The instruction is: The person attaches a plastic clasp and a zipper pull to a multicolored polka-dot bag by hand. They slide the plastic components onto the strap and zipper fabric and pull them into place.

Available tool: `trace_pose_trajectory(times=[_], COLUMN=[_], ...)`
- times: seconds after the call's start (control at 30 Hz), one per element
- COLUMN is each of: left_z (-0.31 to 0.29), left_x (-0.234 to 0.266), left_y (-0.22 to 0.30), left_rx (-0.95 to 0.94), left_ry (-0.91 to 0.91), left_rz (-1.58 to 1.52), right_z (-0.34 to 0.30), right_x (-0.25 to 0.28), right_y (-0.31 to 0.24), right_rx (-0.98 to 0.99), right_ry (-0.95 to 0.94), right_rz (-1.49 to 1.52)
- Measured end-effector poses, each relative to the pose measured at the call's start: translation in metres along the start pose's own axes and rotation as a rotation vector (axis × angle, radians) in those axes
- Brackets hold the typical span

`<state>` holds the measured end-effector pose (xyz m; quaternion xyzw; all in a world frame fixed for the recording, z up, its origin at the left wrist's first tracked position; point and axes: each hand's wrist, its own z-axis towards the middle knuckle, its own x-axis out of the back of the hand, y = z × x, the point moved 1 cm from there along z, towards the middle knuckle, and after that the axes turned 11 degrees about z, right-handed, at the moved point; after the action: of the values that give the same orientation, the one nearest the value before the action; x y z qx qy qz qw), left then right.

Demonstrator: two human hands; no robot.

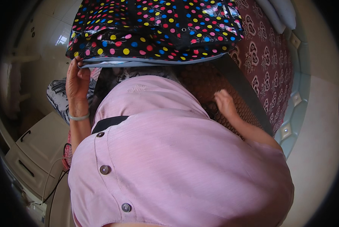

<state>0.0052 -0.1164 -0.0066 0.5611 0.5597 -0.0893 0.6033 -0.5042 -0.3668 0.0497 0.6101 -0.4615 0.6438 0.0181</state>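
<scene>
A large black bag point(158, 28) with many-coloured dots lies across the top of the view, its shiny fabric creased. Grey zipper edging point(154, 63) runs along its near side, with a thin slit of something pale showing at the left part. My left hand point(78, 81), with a pale bangle on the wrist, pinches this edging at the bag's near left corner. Off to the right, my right hand point(225, 103) is apart from the bag, over a brown scale-patterned mat point(209, 81). Its fingers are curled in, and whatever they hold, if anything, is hidden.
To the right is a bed with a dark red patterned cover point(266, 64) and a padded pale green edge point(296, 100). White drawers point(41, 142) with black handles stand at left, with cables point(50, 178) nearby. My pink shirt point(177, 151) fills the lower middle.
</scene>
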Motion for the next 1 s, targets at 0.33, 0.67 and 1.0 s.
trace_pose_trajectory(times=[0.33,0.67,1.0], left_z=[-0.012,-0.018,-0.025], left_x=[-0.013,-0.011,-0.033], left_y=[0.001,-0.002,-0.01], left_rx=[-0.016,-0.039,-0.025], left_ry=[0.045,-0.05,0.14], left_rz=[0.015,0.03,0.036], right_z=[0.067,0.102,0.178], right_x=[-0.011,0.002,-0.003], right_y=[0.046,-0.046,-0.216], right_rx=[-0.173,-0.392,-0.197], right_ry=[0.362,0.074,-0.382], right_rz=[0.009,1.223,1.593])
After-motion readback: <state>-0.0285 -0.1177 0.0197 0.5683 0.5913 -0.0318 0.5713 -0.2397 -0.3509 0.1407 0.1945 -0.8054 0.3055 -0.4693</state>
